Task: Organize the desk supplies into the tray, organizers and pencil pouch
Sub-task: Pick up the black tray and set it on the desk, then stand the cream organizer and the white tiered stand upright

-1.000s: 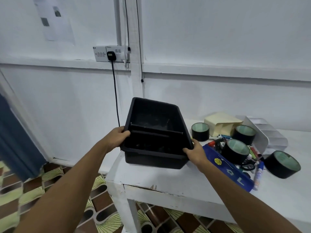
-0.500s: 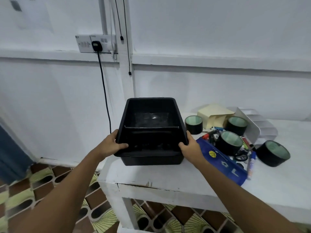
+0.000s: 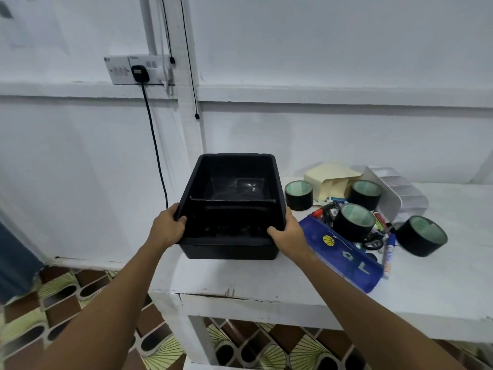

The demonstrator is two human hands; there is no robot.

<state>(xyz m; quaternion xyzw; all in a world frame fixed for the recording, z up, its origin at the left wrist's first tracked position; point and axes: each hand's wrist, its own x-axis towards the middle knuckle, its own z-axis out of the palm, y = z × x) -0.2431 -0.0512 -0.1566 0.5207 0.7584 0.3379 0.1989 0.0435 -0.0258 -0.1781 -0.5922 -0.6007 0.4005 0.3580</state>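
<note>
Presently, item one: a black rectangular plastic tray [image 3: 229,209] with an inner divider, sitting at the near left corner of the white painted worktop [image 3: 266,279], apparently with nothing in it.

Left hand [image 3: 166,229]: fingers curled over the tray's left rim, gripping it. Right hand [image 3: 289,232]: thumb hooked over the right rim near the front corner, gripping likewise.

Item two: a blue translucent zip pencil pouch [image 3: 344,259] printed with a basketball, lying flat just beside the tray, touching or nearly touching the right wrist.

Item three: four rolls of black tape — one [image 3: 298,194] near the tray's far right corner, one [image 3: 365,194] further back, one [image 3: 353,221] on top of the loose heap, one [image 3: 421,236] lying tilted at the right end.

Item four: a heap of markers and pens [image 3: 384,228], with what looks like scissors, tangled under the tape rolls; individual pieces hard to count.

Item five: a white plastic compartmented organizer [image 3: 397,193], tipped on its side behind the heap.

Item six: a cream folded paper packet [image 3: 330,180] against the wall.

Handling note, a judgement: the tray seems to be getting positioned. Best to set it down level and square, well clear of the worktop's left edge, keeping an even hold on both rims, and leaving the pouch uncovered so the heap can be reached for sorting.
</note>
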